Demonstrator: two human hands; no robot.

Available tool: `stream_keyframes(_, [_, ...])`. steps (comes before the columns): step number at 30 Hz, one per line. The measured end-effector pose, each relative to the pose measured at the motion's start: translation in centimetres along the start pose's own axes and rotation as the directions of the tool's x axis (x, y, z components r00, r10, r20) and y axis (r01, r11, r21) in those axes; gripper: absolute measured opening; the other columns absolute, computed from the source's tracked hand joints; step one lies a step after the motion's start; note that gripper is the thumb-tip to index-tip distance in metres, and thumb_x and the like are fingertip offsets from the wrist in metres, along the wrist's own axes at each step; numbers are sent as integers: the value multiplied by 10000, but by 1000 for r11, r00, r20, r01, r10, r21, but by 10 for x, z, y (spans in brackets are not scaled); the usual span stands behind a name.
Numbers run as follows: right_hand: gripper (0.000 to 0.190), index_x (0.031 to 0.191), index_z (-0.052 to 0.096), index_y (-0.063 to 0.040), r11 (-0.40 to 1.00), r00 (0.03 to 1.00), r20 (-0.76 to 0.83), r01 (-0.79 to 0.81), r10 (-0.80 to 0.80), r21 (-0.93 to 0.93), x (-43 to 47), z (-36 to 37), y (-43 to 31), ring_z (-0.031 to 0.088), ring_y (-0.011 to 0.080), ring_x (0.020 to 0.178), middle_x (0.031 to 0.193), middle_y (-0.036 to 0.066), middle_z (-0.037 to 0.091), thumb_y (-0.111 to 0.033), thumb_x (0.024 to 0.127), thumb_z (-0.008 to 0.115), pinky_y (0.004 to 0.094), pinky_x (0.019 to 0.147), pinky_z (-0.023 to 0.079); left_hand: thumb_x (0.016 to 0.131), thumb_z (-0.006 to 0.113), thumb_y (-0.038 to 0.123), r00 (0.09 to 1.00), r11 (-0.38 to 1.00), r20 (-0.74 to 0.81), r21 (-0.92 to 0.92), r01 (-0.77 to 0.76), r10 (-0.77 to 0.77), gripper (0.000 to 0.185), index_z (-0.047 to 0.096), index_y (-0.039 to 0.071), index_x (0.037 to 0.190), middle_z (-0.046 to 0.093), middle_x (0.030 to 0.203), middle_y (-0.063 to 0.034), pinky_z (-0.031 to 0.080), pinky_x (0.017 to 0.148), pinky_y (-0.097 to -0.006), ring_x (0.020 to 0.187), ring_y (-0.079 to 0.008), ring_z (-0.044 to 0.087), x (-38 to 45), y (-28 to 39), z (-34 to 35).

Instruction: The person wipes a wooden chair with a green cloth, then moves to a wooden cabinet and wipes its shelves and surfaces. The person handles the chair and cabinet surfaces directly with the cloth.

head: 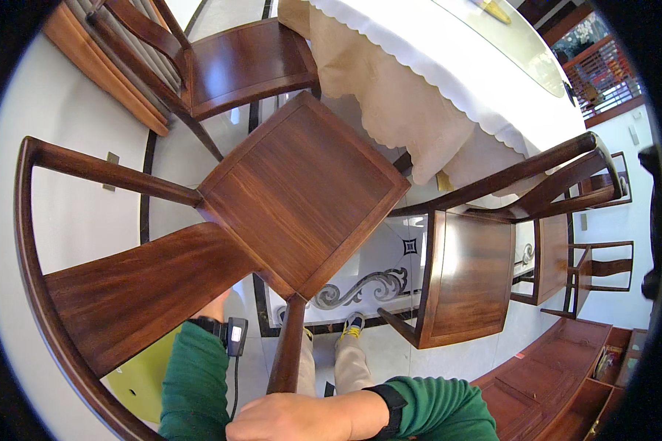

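Note:
A dark wooden chair with a square seat (306,193) and a curved back splat (154,292) stands right before me, its back towards me. My right hand (289,416) lies at the bottom of the view, closed around the lower end of the chair's back post (288,347); its fingertips are hidden under the hand. My left hand (218,306) reaches behind the back splat near the rear edge of the seat. Only the wrist and a little of that hand show, so its fingers and what they touch are hidden. A black strap with a small box sits on the left wrist.
A table with a white and beige cloth (397,99) stands beyond the chair. Another wooden chair (254,63) is at upper left, and a further one (469,275) at right, with more behind it. A wooden cabinet (540,380) is at lower right, a green bin-like object (143,380) at lower left.

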State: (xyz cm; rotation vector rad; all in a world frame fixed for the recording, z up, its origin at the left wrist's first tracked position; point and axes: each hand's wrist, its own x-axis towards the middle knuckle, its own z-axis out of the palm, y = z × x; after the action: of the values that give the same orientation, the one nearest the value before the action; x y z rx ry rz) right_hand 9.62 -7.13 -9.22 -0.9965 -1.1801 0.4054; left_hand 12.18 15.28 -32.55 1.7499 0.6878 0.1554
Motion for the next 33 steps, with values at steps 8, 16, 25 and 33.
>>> stream_keyframes(8, [188,732,488,-51,1000,1000,7,-9,9,8,-1,-5,0,554,319,698,745,122,470,-187,763,614,407,580,456,950,466,306,978,388,209,904,-182,-27,446,507,56,1317,521,1370,-128,353,1071,-486,1288,-322,443,13,-67,10])
stream_keyframes(16, [227,682,443,-49,997,992,-108,64,-60,36,-2,2,3,529,317,645,711,122,452,-178,774,606,406,546,436,946,464,288,921,465,336,859,-213,-199,426,541,24,1272,546,1338,-152,381,1051,-456,1260,-337,464,-2,-103,40])
stream_keyframes(25, [213,680,456,-45,998,994,-95,56,-55,0,-1,-2,1,537,314,639,710,121,464,-162,773,608,397,534,435,944,470,316,920,651,356,740,-169,-166,411,576,46,1236,556,1320,-178,390,1040,-380,1206,-339,514,-15,-125,35])
stream_keyframes(33, [212,674,454,-53,999,995,-82,51,-50,8,-2,-2,2,537,300,637,703,107,462,-165,779,600,384,532,437,928,482,341,987,495,153,855,-154,43,421,591,71,1231,572,1301,-175,376,1043,-423,1193,-360,519,18,-71,2])
